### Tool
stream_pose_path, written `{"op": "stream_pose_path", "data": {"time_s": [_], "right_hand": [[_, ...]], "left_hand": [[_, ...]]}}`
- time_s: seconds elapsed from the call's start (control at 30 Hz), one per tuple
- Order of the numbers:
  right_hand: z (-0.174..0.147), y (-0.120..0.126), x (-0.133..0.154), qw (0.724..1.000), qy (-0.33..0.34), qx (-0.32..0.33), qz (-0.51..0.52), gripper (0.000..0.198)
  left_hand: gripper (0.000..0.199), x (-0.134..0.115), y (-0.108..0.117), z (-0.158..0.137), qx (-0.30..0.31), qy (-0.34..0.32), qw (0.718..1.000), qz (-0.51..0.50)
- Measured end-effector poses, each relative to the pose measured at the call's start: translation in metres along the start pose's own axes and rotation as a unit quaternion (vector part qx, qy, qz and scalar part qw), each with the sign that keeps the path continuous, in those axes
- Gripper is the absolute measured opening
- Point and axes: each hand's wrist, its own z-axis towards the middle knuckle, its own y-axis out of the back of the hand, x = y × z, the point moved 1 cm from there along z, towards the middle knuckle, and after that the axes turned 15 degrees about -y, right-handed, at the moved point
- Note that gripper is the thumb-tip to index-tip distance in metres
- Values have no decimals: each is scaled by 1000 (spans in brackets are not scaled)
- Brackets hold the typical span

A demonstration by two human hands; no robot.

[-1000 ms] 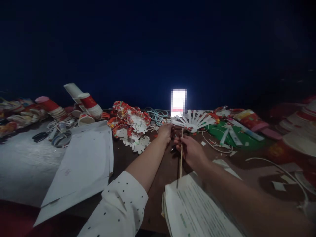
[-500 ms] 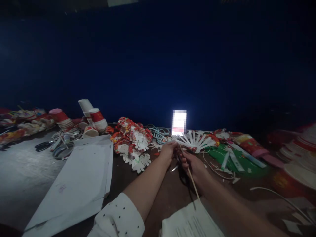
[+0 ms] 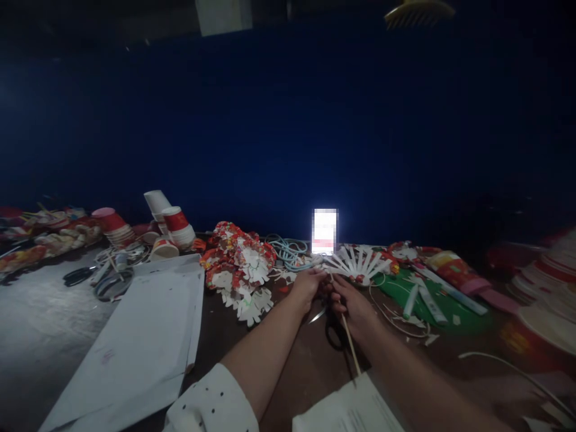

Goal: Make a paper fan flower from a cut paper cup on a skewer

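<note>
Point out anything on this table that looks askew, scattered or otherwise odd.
One stack of paper cups leans noticeably to the left at the back, rather than standing straight. Small paper scraps lie scattered on and beside the green sheet, looking untidy. I see no obvious spill.

The left forearm [image 3: 274, 342] slants up from the bottom of the frame, left of centre; the right forearm [image 3: 418, 366] comes in from the lower right. The left hand [image 3: 308, 288] and right hand [image 3: 353, 303] meet just below and right of centre, the right's fingers [image 3: 336, 298] curled inward, the left's fingertips too dim to make out.
</note>
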Motion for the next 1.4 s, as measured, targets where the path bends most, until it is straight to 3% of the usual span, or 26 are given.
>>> {"op": "stream_pose_path", "data": {"time_s": [0.13, 0.33, 0.57, 0.77, 1.0, 1.23, 1.4], "right_hand": [[3, 2, 0, 998, -20, -46, 46, 19], [-3, -1, 3, 998, -27, -57, 31, 27], [-5, -1, 4, 998, -27, -52, -6, 33], [-2, 1, 1, 997, -3, -68, -23, 33], [-3, 3, 4, 998, -20, -37, -38, 33], [1, 8, 8, 994, -5, -82, -72, 32], [6, 11, 13, 992, 5, -94, -80, 33]], "left_hand": [[14, 3, 1, 0, 2, -17, 1000, 21], [14, -1, 0, 1, 2, 18, 1000, 12], [8, 2, 3, 1, -4, -13, 999, -30], [20, 3, 6, 3, -11, -8, 1000, -13], [18, -5, 6, -1, 18, 15, 1000, -10], [26, -3, 3, 2, -1, 20, 1000, -14], [11, -6, 2, 9, 20, 49, 998, -23]]}}
